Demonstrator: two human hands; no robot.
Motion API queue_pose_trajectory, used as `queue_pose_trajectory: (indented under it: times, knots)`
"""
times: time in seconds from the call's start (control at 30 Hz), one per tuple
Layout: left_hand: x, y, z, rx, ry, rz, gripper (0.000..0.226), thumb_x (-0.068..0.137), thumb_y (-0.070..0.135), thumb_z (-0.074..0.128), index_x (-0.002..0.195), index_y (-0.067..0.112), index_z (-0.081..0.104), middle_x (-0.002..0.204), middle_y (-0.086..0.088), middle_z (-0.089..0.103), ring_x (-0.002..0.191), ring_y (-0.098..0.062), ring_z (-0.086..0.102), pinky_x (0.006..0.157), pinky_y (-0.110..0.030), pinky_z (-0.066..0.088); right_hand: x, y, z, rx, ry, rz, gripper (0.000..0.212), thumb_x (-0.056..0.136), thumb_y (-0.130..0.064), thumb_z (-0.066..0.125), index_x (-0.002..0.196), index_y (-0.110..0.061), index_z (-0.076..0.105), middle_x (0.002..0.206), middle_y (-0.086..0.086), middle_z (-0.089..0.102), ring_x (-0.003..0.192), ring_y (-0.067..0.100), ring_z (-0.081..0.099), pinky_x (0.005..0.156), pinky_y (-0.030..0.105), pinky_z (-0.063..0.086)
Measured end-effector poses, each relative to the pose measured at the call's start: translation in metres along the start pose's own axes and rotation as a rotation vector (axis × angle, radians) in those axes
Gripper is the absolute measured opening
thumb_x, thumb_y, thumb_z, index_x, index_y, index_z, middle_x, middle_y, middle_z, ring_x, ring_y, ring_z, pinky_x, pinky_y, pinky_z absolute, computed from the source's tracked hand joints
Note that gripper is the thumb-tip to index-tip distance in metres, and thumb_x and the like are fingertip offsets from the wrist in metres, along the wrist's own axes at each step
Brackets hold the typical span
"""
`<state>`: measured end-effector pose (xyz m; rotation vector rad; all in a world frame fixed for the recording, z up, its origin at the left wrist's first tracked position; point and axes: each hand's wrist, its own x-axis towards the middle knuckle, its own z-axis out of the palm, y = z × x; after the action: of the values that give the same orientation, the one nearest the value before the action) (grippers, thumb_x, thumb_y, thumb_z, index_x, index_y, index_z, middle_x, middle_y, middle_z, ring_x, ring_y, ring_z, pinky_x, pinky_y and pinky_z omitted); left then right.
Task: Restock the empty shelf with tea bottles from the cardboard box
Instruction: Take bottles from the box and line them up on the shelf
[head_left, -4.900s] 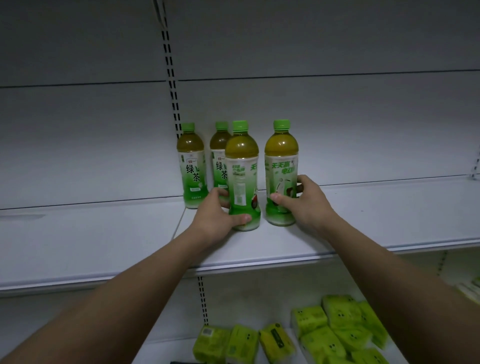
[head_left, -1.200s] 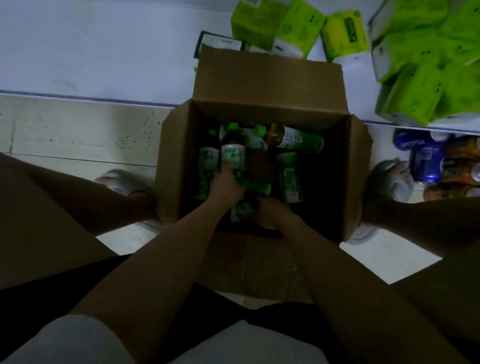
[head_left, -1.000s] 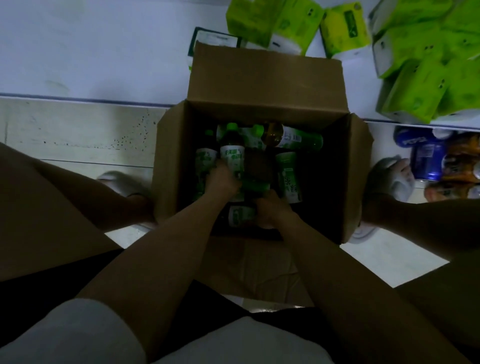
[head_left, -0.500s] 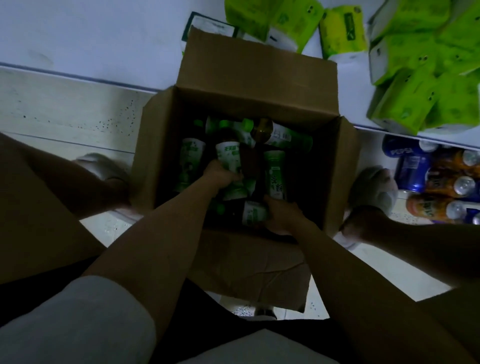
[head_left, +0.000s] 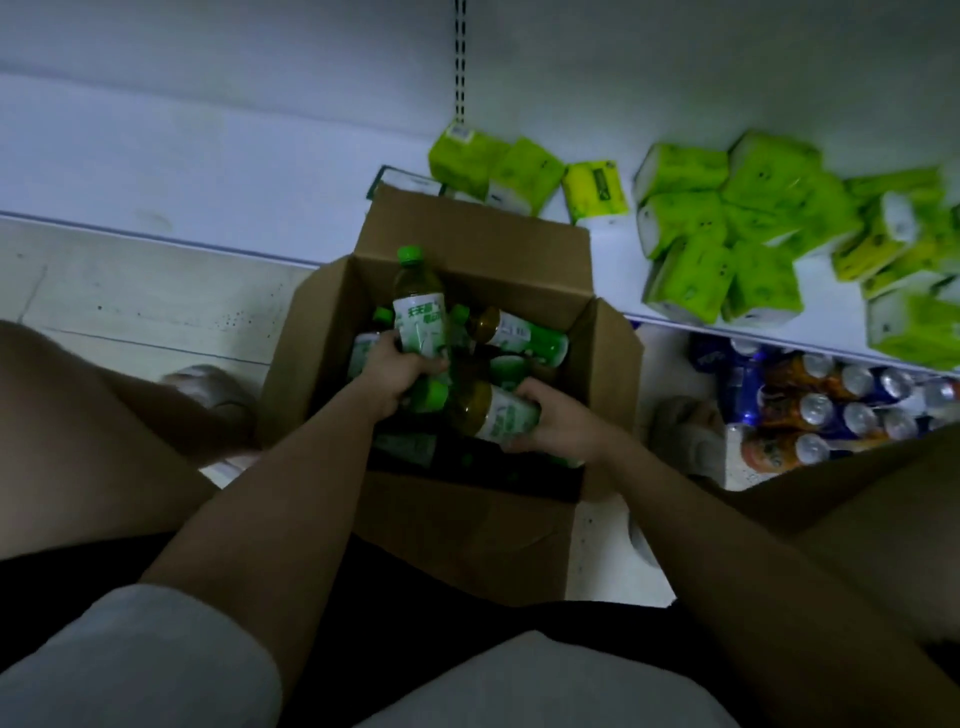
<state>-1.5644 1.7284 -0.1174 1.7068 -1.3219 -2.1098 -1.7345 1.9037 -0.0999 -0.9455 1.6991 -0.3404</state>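
With the left hand (head_left: 396, 375) holding an upright tea bottle (head_left: 420, 318) and the right hand (head_left: 551, 422) a tilted bottle (head_left: 491, 410) above the cardboard box (head_left: 470, 525), lift both clear of its flaps.

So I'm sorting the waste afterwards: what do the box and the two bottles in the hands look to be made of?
The box looks like plain brown cardboard, matte, with creased flaps. The bottle in the left hand and the bottle in the right hand seem to be clear plastic, since amber tea shows through, with glossy green-and-white printed labels; the first has a green cap, probably plastic.
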Motion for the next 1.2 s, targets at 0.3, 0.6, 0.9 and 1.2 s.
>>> queue_pose_trajectory:
  times: [0.3, 0.6, 0.9, 1.2]
  knots:
    - [-0.051, 0.028, 0.023, -0.201, -0.246, 0.109, 0.066, 0.07, 0.0, 0.078, 0.124, 0.023, 0.048, 0.121, -0.01, 0.064, 0.113, -0.032, 0.059, 0.093, -0.056, 0.049, -0.053, -0.052, -0.072, 0.27, 0.256, -0.097, 0.06, 0.065, -0.048, 0.079, 0.117, -0.029, 0.056, 0.116, -0.006, 0.066, 0.103, 0.016, 0.065, 0.09, 0.04, 0.053]
    - [-0.104, 0.079, 0.054, -0.379, -0.519, 0.283, 0.062, 0.087, 0.056, 0.054, 0.132, 0.014, 0.055, 0.129, -0.015, 0.061, 0.117, -0.035, 0.059, 0.1, -0.052, 0.045, -0.102, -0.1, -0.1, 0.753, 0.214, -0.328, 0.044, 0.09, -0.035, 0.058, 0.128, -0.012, 0.059, 0.124, 0.016, 0.067, 0.113, 0.032, 0.065, 0.096, 0.045, 0.052]
    - [-0.185, 0.164, 0.078, -0.151, -0.498, 0.541, 0.069, 0.074, 0.07, 0.059, 0.122, 0.021, 0.064, 0.124, -0.015, 0.065, 0.114, -0.031, 0.063, 0.089, -0.045, 0.054, -0.164, -0.142, -0.146, 0.745, 0.238, -0.547, 0.063, 0.072, -0.069, 0.055, 0.114, -0.024, 0.069, 0.115, 0.009, 0.073, 0.106, 0.024, 0.07, 0.09, 0.039, 0.054]
    - [-0.275, 0.248, 0.09, 0.032, -0.453, 0.797, 0.056, 0.079, 0.062, 0.051, 0.106, 0.016, 0.066, 0.09, -0.006, 0.074, 0.083, -0.019, 0.071, 0.073, -0.032, 0.057, -0.241, -0.179, -0.209, 0.681, 0.332, -0.752, 0.074, 0.068, -0.073, 0.052, 0.118, -0.02, 0.065, 0.093, 0.001, 0.077, 0.087, 0.014, 0.073, 0.082, 0.034, 0.054]
